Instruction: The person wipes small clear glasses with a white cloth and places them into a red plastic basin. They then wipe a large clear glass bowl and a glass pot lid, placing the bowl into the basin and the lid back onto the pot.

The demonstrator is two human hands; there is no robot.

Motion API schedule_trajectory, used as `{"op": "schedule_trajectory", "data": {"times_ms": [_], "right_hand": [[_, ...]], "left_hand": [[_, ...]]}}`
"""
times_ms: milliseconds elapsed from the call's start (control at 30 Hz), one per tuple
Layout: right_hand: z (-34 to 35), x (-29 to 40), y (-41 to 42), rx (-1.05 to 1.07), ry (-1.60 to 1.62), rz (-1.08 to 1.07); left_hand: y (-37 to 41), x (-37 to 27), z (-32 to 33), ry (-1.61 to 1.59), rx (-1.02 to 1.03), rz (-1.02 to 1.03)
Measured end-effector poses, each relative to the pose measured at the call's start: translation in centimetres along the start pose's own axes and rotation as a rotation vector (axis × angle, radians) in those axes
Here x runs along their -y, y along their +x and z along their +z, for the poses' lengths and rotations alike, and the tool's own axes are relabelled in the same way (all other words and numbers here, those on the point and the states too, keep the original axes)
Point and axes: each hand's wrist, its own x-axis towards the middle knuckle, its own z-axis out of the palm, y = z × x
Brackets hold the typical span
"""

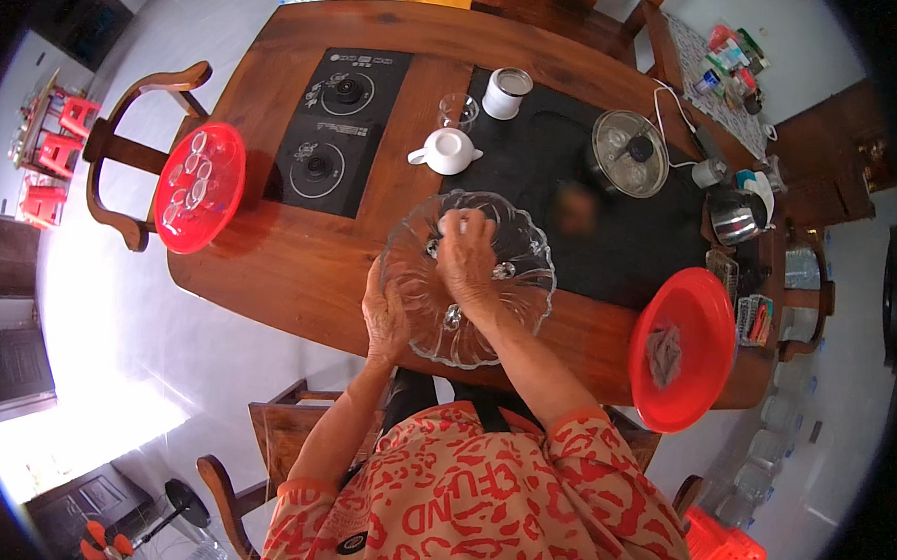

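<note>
My left hand (387,316) grips the left side of a large clear glass bowl (526,313) with a scalloped rim. The bowl is at the near edge of the table, and three knobby glass feet show at its base. Over the middle of the bowl, my right hand (467,257) has its fingers curled around a small white wad, mostly hidden by them. Just beyond the bowl is a white teapot (448,151), beside a clear glass cup (457,111) and a white lidded cup (507,93).
The wooden table (291,273) has a black double cooktop (338,132) and a black tea-tray panel (544,156). A red plate (231,188) with several small glasses is left; a red basin (688,290) holding a cloth is right. A glass-lidded pot (627,134) and a kettle (735,221) stand farther back.
</note>
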Motion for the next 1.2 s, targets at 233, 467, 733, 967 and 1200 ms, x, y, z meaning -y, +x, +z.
{"op": "schedule_trajectory", "data": {"times_ms": [233,467,733,967,1200], "right_hand": [[-1.0,1.5,-3.7,0.226,0.239,-0.258],[-1.6,-2.0,-0.4,0.110,0.033,-0.563],[-4.4,-4.0,-0.1,0.159,-0.134,-0.465],[-6.2,-3.6,-3.2,0.469,-0.042,-0.295],[-7.6,-5.0,-1.4,0.745,-0.037,-0.534]], "left_hand": [[0.3,0.5,0.1,0.196,-0.051,0.094],[0.0,-0.2,0.3,-0.038,-0.046,-0.033],[0.1,1.1,0.2,-0.037,-0.067,-0.044],[0.3,1.7,0.0,0.090,-0.078,0.090],[0.1,1.2,0.4,-0.039,-0.094,-0.045]]}}
